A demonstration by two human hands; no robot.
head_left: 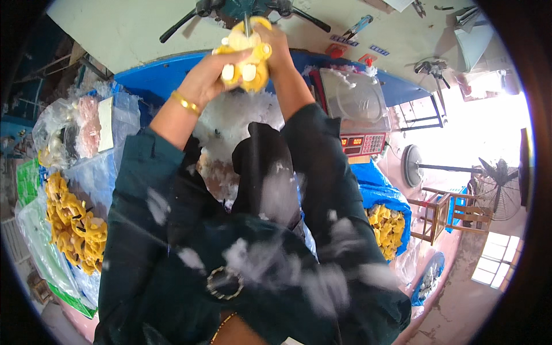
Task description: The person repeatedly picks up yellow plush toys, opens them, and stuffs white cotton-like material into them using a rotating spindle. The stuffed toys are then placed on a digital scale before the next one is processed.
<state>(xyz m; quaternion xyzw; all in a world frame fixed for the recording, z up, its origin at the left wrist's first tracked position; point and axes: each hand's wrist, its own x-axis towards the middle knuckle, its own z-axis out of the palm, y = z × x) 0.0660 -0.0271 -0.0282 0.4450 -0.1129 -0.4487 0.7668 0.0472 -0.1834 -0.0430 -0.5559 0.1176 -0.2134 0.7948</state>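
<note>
A yellow plush toy with a pale belly and white-tipped feet sits against a metal nozzle. The nozzle comes from the dark machine fitting on the pale panel. My left hand grips the toy's left side, thumb across its front. Around its upper right side my right hand is closed, with some fingers hidden behind the toy. Where the nozzle enters the toy I cannot make out. White stuffing fluff lies below my hands, and tufts cling to my dark clothes.
Piles of yellow plush pieces lie at left and in a blue bag at right. A red-edged digital scale stands right of my arm. Two black handles flank the nozzle. Farther right are a wooden chair and a fan.
</note>
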